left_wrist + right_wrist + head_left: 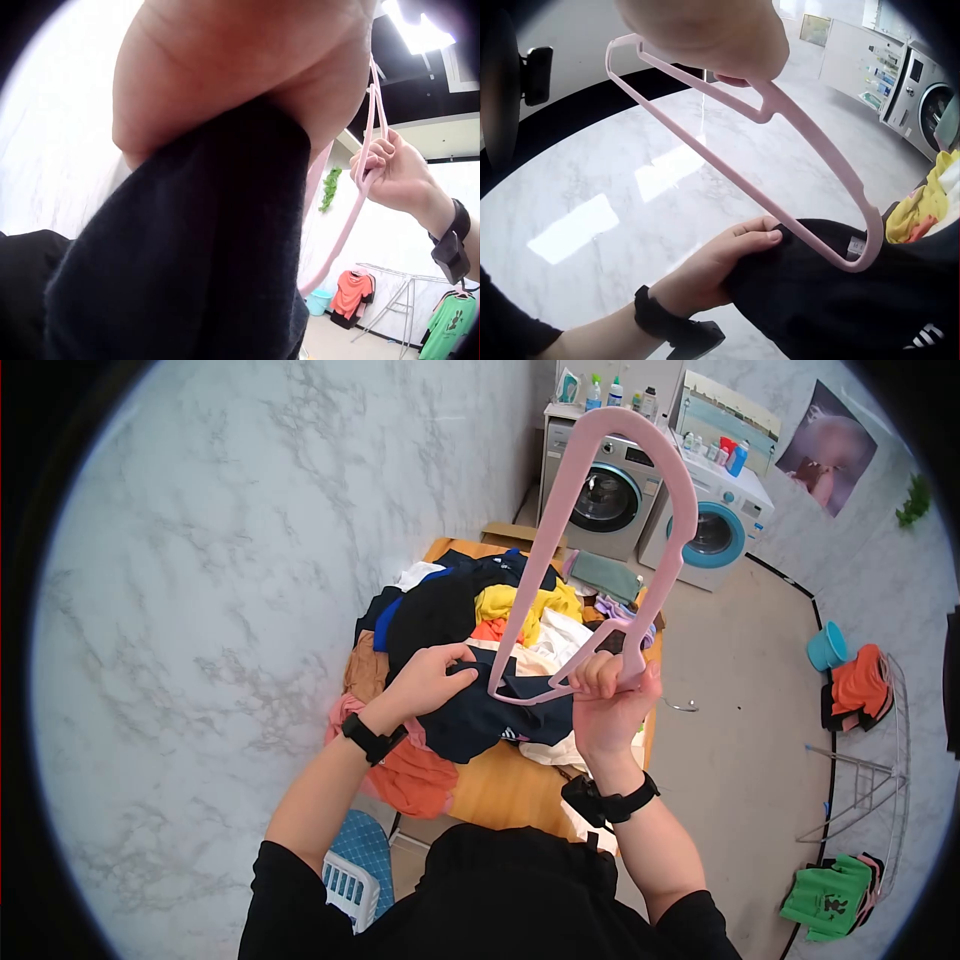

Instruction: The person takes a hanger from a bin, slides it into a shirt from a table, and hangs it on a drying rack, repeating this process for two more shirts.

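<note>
My right hand grips a pale pink plastic clothes hanger by its middle, raised above a table. A dark navy garment with a small white striped logo is pinched at its edge between the thumb and fingers of my left hand. In the right wrist view, one rounded end of the hanger overlaps the garment's edge beside a small pale label. Dark cloth hangs below my left hand in the left wrist view, covering its fingertips.
A heap of clothes, including a yellow garment and a coral one, covers much of the wooden table. Two washing machines stand behind. On the right are a drying rack with hanging clothes and a blue bucket.
</note>
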A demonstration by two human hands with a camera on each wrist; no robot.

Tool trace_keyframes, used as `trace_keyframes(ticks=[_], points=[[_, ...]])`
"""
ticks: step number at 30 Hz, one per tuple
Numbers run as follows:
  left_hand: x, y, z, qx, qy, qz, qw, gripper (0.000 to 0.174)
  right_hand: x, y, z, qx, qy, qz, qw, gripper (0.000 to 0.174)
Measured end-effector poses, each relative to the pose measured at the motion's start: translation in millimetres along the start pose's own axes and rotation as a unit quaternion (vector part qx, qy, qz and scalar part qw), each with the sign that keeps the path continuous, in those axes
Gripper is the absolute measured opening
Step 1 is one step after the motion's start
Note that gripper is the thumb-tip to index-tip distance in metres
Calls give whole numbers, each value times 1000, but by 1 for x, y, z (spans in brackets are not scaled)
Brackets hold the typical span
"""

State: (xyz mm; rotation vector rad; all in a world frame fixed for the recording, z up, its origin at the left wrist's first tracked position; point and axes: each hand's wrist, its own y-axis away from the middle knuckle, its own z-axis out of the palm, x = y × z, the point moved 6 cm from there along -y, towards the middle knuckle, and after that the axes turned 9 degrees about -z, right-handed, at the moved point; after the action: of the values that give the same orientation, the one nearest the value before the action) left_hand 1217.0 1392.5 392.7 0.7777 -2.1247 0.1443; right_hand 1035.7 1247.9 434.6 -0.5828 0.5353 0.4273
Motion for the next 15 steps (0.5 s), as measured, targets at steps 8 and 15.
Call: trace_keyframes(ticks=[8,15], points=[[11,15,-14,22,6,25,999,22,12,1,6,9,-6,-8,1000,59],[4,20,-8,12,42,10,999,20,10,-2,12,-19,15,-42,999,58]])
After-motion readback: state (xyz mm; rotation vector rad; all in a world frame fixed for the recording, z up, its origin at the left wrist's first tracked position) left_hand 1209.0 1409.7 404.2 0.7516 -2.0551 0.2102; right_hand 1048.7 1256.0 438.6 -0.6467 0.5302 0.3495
